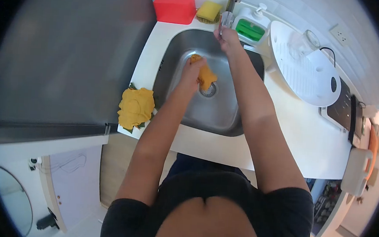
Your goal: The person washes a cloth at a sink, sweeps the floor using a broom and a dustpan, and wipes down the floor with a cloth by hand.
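Over the steel sink (215, 122), my left hand (191, 74) is closed on a crumpled orange-yellow cloth (207, 78). Part of the cloth hangs down near the drain (208, 91), and dark marks show on it. At the back rim of the sink, my right hand (226, 39) is closed around the lower front part of the metal faucet (227, 18). Its fingertips are partly hidden, and I cannot tell whether water runs. A second yellow cloth (136, 108), bunched up with green at its edges, lies on the counter left of the sink.
Behind the sink stand a red box (175, 7), a yellow sponge (209, 10) and a soap dispenser (251, 26) with green liquid. On the right, a white drying rack (294, 70) holds a clear glass (310, 40). A dark cooktop (343, 106) lies beyond it.
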Motion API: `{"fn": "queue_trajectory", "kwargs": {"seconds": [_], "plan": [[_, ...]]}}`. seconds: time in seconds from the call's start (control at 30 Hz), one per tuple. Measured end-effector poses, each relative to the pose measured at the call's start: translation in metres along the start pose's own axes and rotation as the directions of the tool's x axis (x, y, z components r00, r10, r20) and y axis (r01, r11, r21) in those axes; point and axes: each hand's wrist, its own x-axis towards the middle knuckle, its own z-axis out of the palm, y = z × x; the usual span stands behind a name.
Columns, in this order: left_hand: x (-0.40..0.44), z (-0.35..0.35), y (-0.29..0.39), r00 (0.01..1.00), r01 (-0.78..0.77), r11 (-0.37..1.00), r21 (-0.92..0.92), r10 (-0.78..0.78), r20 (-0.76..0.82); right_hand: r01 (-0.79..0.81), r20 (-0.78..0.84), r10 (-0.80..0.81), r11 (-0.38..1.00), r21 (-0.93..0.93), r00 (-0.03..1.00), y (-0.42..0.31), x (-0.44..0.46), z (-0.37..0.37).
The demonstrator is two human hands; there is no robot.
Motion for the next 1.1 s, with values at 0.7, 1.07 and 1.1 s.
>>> {"fn": "queue_trajectory", "kwargs": {"seconds": [0.7, 1.07, 1.1], "plan": [[0.117, 0.01, -0.005, 0.928, 0.123, 0.986, 0.112, -0.155, 0.339, -0.216, 0.283, 0.367, 0.867, -0.449, 0.886, -0.052, -0.042, -0.006], [0.142, 0.005, -0.007, 0.93, 0.17, 0.984, 0.054, -0.178, 0.323, 0.023, 0.362, 0.193, 0.857, -0.515, 0.912, -0.047, -0.03, -0.002], [0.141, 0.006, -0.005, 0.918, 0.139, 0.989, 0.041, -0.144, 0.37, 0.023, 0.364, 0.196, 0.856, -0.517, 0.911, -0.048, -0.031, -0.002]]}}
